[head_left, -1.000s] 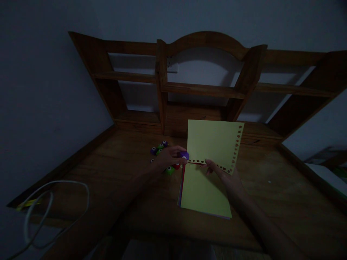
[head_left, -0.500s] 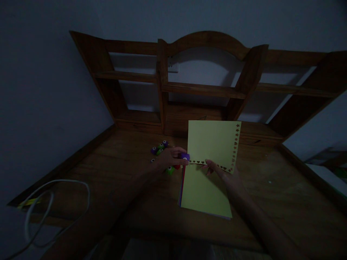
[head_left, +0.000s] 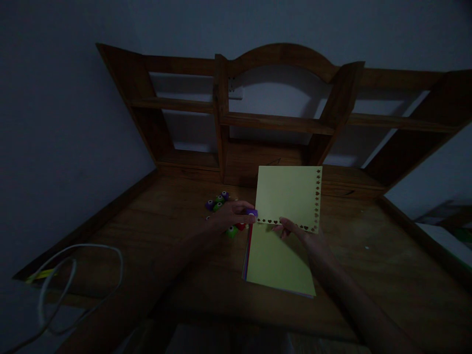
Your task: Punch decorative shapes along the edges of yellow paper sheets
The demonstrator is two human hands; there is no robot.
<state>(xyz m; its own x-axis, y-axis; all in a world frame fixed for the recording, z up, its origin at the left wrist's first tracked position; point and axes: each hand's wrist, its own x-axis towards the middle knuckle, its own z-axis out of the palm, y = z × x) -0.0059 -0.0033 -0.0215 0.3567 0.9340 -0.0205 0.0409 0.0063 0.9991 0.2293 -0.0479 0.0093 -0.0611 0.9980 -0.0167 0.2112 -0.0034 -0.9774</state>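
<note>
A yellow sheet (head_left: 287, 191) is raised over the desk, with star and heart holes along its right and lower edges. My right hand (head_left: 295, 230) pinches its lower edge, thumb on top. At the sheet's lower left corner, my left hand (head_left: 236, 214) is closed on a small purple punch (head_left: 251, 213). Below the raised sheet lies a stack of paper (head_left: 280, 260), yellow on top, with red and other colours at its left edge. Several purple and green punches (head_left: 219, 199) with eye shapes, a green one (head_left: 231, 231) and a red one (head_left: 241, 226) lie around my left hand.
The wooden desk (head_left: 177, 211) has a shelf unit (head_left: 276, 120) along its back. A white cable (head_left: 120, 260) loops at the left front, near a yellow item (head_left: 42, 275). A wall socket (head_left: 235, 90) shows behind the shelves.
The raised yellow sheet has turned slightly and its right edge has shifted left, now standing more upright. Both hands keep nearly the same place and grip.
</note>
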